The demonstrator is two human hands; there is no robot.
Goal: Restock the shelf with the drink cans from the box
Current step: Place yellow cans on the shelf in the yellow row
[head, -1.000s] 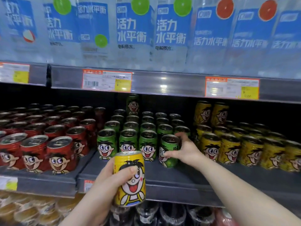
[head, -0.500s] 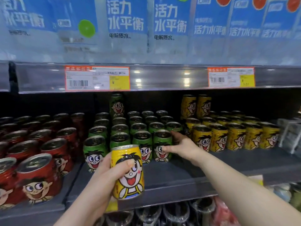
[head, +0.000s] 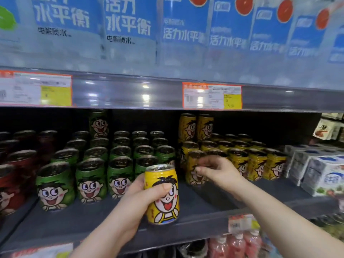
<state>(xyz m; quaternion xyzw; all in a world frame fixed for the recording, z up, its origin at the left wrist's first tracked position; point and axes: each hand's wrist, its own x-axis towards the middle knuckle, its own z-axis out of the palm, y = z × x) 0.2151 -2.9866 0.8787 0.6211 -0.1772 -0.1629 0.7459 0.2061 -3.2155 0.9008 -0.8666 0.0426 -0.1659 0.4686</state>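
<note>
The grey shelf carried red cans on the left, green cans in the middle and yellow cans on the right, beneath a row of blue-labelled bottles. Before the shelf's edge, between the green and yellow blocks, the left hand gripped the upright held can, thumb across its cartoon face. The right hand reached over the shelf, fingers curled at the front-left shelf can of the yellow block; whether it gripped that can could not be told.
</note>
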